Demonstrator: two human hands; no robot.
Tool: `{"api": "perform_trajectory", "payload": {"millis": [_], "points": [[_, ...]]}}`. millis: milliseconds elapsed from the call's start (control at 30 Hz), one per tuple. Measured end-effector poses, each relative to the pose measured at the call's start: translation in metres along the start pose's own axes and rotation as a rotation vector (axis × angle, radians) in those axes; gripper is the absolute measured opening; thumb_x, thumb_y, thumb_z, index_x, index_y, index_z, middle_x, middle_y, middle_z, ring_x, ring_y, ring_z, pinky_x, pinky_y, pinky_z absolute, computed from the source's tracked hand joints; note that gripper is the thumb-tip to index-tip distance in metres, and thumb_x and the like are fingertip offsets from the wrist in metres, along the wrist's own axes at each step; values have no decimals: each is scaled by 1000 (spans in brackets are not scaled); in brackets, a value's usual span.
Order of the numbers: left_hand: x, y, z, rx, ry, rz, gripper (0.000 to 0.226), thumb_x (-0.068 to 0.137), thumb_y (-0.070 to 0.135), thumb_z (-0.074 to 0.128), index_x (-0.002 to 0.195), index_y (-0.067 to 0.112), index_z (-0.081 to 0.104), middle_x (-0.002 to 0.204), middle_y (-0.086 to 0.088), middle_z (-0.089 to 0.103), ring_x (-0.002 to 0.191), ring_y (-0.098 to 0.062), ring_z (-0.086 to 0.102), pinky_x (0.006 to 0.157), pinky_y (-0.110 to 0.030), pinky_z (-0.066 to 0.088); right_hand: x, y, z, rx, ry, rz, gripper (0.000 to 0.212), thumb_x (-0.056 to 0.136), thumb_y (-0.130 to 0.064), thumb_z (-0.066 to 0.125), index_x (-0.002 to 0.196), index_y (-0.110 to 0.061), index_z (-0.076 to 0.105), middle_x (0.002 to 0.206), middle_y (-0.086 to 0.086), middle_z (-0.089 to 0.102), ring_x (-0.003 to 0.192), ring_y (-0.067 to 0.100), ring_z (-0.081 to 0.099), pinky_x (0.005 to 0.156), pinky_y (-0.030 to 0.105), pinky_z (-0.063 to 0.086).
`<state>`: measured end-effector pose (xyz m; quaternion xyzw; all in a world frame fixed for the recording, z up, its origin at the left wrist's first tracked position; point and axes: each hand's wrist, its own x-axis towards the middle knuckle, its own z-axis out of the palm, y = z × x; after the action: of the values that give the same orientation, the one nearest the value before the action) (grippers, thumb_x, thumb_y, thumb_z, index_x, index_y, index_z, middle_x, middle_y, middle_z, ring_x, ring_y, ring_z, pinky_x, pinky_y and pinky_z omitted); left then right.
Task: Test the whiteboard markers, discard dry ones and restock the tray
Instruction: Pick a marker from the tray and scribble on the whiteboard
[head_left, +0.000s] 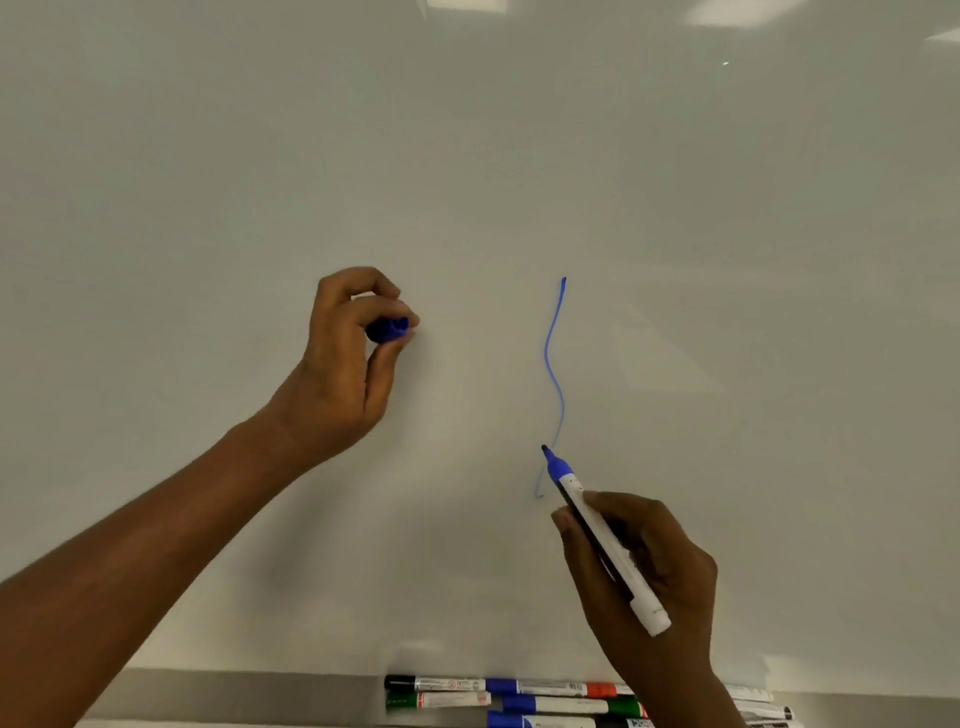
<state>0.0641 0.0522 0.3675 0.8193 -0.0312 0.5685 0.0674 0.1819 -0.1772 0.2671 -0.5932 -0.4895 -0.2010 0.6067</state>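
Note:
My right hand (644, 566) holds an uncapped blue whiteboard marker (602, 535), its tip near the lower part of a wavy blue line (555, 374) drawn down the whiteboard (208, 182). To the left and higher, my left hand (348, 364) pinches the blue cap (388, 329) between thumb and fingers, close to the board. Along the bottom runs the grey marker tray (234, 696), where several capped markers (498, 699) lie side by side: black, green, blue and red caps show.
The whiteboard fills almost the whole view, with ceiling lights reflected at its top right. My right wrist hides part of the markers lying in the tray. The tray's left stretch shows bare metal.

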Motion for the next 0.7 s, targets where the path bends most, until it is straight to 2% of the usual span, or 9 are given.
{"api": "perform_trajectory", "payload": {"millis": [67,100,167,233,300,433,600,700], "points": [[-13,3,-5,38,-67,-45,19,89,-1,53,106,-9,57,118,12,37,109,10,46,86,-8,41,3,-5,2,27,-19,-52,27,79,-36,69,101,-28,58,89,-20,69,76,6,69,66,17,54],[-18,4,-8,58,-88,-37,20,91,2,51,109,-6,57,116,4,44,110,8,47,88,-9,41,7,-7,3,29,-23,-85,25,80,-31,68,101,-22,59,90,-12,71,75,7,68,65,18,53],[-24,1,-17,169,-132,32,22,93,7,48,113,0,54,111,-13,56,110,-4,51,96,-13,40,19,-9,5,-20,9,-136,19,80,-24,66,96,-13,62,82,-3,71,69,1,62,63,8,44],[-23,-10,-24,298,-165,123,23,92,6,48,113,-2,56,105,-21,63,104,-19,55,99,-19,38,41,-11,7,-97,94,-119,15,80,-22,65,90,-12,61,74,-8,64,66,-5,57,62,1,37],[-20,-20,-27,367,-161,178,23,91,4,52,110,-5,60,102,-21,65,100,-24,56,97,-24,39,67,-12,5,-119,188,-88,15,79,-19,68,89,-14,58,74,-15,58,67,-10,56,63,2,37],[-19,-31,-27,445,-127,256,19,88,-1,60,105,-6,66,104,-19,69,101,-31,62,93,-36,48,108,-11,-1,-122,268,-112,13,81,-11,71,89,-6,61,74,-5,60,65,-1,58,62,7,41],[-24,-32,-23,490,-71,283,20,83,-5,64,103,-5,69,105,-17,70,101,-33,65,90,-40,51,90,4,5,-240,178,-233,12,79,-10,69,84,0,64,67,5,62,58,14,55,61,13,41],[-24,-31,-21,496,-50,294,20,83,-7,64,102,-5,70,104,-17,70,101,-33,65,88,-40,52,60,24,4,-259,167,-166,19,80,-19,64,84,-1,65,67,3,61,61,10,53,64,8,40]]}}
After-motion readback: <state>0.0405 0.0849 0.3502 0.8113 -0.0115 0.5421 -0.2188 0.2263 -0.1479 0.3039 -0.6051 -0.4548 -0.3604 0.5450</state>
